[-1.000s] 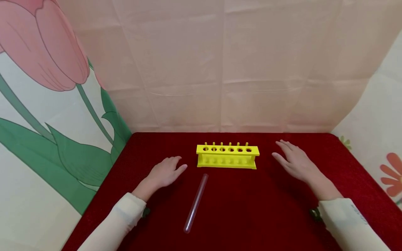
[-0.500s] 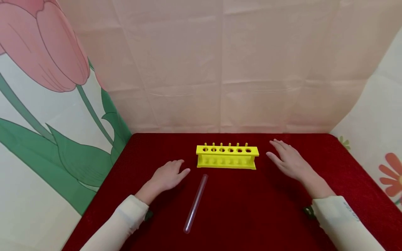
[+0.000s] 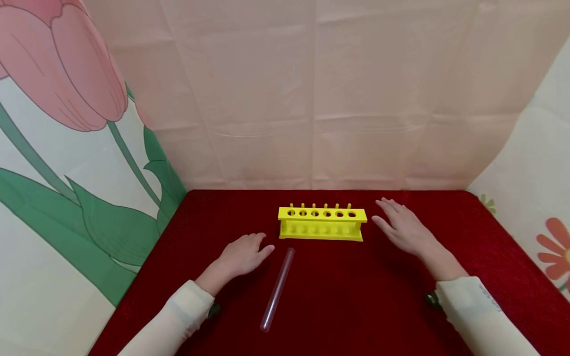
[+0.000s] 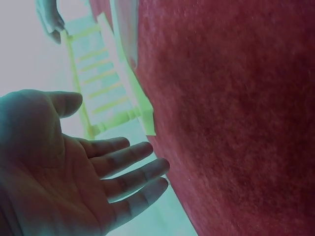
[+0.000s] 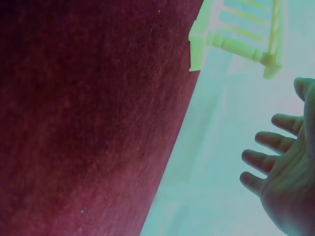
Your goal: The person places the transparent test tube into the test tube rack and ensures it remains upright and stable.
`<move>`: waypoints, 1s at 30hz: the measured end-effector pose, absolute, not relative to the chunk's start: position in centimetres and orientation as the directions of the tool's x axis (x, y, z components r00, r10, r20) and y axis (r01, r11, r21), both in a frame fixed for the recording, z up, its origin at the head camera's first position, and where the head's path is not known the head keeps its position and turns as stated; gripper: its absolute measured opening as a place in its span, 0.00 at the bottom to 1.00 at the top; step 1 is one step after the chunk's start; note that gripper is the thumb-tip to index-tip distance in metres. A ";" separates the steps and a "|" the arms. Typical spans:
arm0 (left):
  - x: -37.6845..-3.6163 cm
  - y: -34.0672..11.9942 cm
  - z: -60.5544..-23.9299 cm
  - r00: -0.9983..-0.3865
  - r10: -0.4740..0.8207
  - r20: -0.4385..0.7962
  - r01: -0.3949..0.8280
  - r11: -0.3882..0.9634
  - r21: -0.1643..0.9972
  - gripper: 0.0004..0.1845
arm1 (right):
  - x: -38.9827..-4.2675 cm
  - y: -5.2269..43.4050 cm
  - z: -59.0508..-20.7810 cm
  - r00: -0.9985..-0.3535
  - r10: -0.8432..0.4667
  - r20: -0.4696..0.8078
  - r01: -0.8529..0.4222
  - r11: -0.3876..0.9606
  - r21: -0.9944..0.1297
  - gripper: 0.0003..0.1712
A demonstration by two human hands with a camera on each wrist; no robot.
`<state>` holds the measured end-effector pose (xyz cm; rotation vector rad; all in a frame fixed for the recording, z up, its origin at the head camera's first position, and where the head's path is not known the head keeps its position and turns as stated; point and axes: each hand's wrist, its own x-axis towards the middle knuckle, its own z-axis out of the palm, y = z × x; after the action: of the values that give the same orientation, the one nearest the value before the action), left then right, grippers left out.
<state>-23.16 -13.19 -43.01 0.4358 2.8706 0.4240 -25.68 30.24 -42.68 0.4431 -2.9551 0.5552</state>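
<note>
Honestly, nothing is gripped yet: both the left hand (image 3: 242, 254) and right hand (image 3: 403, 228) are held flat and relaxed. The glass tube (image 3: 278, 288) is lying loose mid-surface, near the yellow rack (image 3: 322, 222), so it could easily get nudged and rolled off the front edge.

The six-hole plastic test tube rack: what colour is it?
Bright yellow plastic test tube rack; clearest in the head view.

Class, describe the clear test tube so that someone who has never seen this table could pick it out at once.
Start at the red table and find the yellow rack near its back edge. In front of the rack, right beside the left hand, lies the test tube, slanting toward the near edge. It is the only clear, see-through thing there, and it lies flat rather than standing.
</note>
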 end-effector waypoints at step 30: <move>-21.1 -11.3 -42.9 -0.905 0.369 -0.210 0.292 0.901 0.322 0.35 | -26.4 28.1 -42.5 -0.944 -0.305 0.129 -0.330 0.901 -0.281 0.35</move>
<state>-21.14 -11.27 -42.92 0.4965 2.7986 0.4138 -26.43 28.05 -42.50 0.4987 -2.9832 0.4633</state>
